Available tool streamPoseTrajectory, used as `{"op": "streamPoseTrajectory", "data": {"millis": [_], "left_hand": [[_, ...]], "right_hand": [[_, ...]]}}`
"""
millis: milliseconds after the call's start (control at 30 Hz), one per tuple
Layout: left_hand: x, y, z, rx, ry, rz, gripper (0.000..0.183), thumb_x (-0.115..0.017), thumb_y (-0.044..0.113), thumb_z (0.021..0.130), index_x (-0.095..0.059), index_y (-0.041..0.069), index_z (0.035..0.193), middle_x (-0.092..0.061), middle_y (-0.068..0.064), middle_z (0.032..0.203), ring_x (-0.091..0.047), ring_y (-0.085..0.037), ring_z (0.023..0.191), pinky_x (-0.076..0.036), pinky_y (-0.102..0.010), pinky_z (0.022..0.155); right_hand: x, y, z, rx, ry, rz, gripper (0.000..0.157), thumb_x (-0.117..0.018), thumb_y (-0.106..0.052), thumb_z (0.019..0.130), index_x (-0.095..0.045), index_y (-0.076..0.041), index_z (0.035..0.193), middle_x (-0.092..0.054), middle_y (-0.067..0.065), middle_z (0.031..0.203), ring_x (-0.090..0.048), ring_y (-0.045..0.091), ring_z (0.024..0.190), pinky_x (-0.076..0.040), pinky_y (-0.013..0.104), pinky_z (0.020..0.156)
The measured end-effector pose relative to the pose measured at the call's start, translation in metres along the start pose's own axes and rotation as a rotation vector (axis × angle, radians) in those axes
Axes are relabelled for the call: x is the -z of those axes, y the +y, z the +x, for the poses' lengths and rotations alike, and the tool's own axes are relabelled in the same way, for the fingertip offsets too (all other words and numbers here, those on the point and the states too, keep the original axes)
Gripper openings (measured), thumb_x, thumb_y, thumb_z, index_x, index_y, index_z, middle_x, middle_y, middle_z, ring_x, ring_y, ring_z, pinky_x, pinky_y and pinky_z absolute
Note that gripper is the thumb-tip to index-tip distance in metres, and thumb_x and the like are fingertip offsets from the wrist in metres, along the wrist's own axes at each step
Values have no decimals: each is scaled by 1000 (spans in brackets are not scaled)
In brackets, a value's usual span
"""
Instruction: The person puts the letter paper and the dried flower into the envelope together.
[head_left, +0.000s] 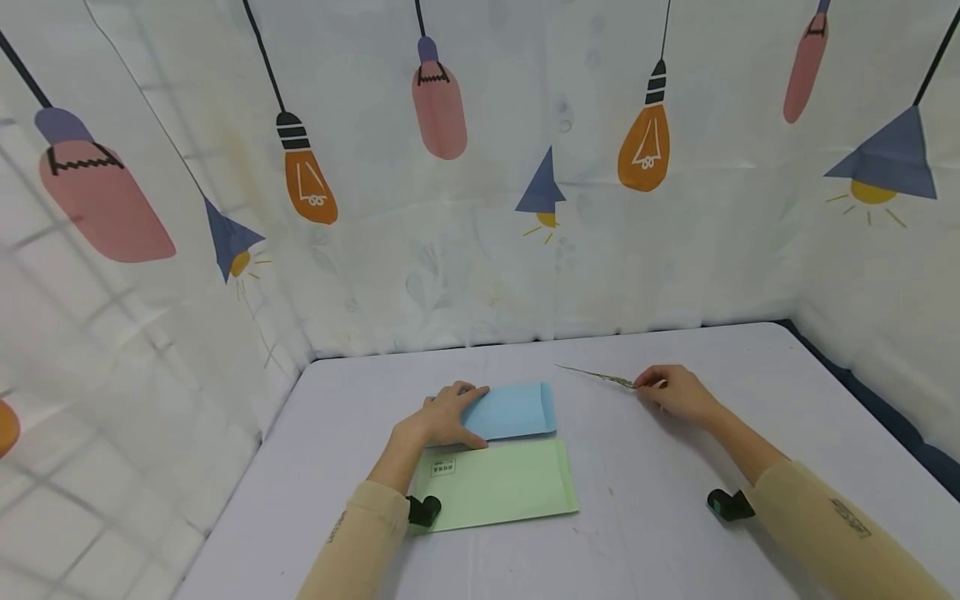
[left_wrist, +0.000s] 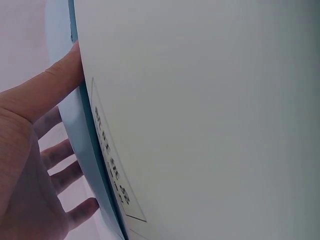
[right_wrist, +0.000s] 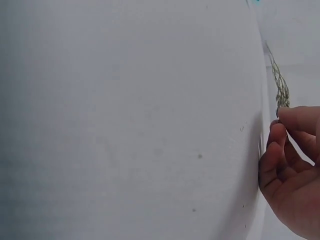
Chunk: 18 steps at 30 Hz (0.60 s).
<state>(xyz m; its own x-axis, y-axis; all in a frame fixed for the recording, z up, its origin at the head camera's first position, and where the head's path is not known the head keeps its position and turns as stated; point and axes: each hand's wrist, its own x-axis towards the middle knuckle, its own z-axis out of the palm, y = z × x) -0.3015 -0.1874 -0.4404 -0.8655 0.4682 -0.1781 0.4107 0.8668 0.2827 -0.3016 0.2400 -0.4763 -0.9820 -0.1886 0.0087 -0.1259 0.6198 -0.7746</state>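
Note:
A light blue envelope (head_left: 510,412) lies flat on the white table, just beyond a pale green envelope (head_left: 498,483). My left hand (head_left: 444,414) grips the blue envelope's left part, thumb at the near long edge and fingers toward the far one. In the left wrist view, the thumb (left_wrist: 50,85) touches the blue envelope's edge beside the green envelope's printed box. To the right, my right hand (head_left: 678,392) pinches a thin dried plant sprig (head_left: 600,377) between thumb and fingertips. Its fine tip points left, toward the blue envelope. In the right wrist view, the sprig's bushy part (right_wrist: 282,92) rises from the fingertips.
The white table (head_left: 637,533) extends around the envelopes. A white curtain (head_left: 480,250) printed with hanging lamps stands behind the table and along its sides. Small black wrist cameras hang by both sleeves.

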Motion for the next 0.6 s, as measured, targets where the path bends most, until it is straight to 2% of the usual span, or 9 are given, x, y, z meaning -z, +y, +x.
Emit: {"op": "streamPoseTrajectory", "data": {"millis": [333, 600], "left_hand": [[0, -1, 0, 7, -1, 5, 98, -78, 57, 71, -31, 28, 152, -30, -4, 150, -29, -27, 136, -24, -58, 102], [-1, -1, 0, 12, 3, -6, 98, -79, 57, 71, -32, 28, 152, -30, -4, 150, -28, -28, 137, -21, -62, 103]], "right_hand": [[-2, -5, -12, 35, -61, 30, 15, -65, -15, 92, -67, -5, 103, -63, 7, 98, -56, 20, 78, -49, 30, 62], [1, 1, -13, 53, -87, 14, 12, -66, -12, 91, -67, -4, 101, -62, 6, 93, -56, 20, 78, -50, 29, 62]]}}
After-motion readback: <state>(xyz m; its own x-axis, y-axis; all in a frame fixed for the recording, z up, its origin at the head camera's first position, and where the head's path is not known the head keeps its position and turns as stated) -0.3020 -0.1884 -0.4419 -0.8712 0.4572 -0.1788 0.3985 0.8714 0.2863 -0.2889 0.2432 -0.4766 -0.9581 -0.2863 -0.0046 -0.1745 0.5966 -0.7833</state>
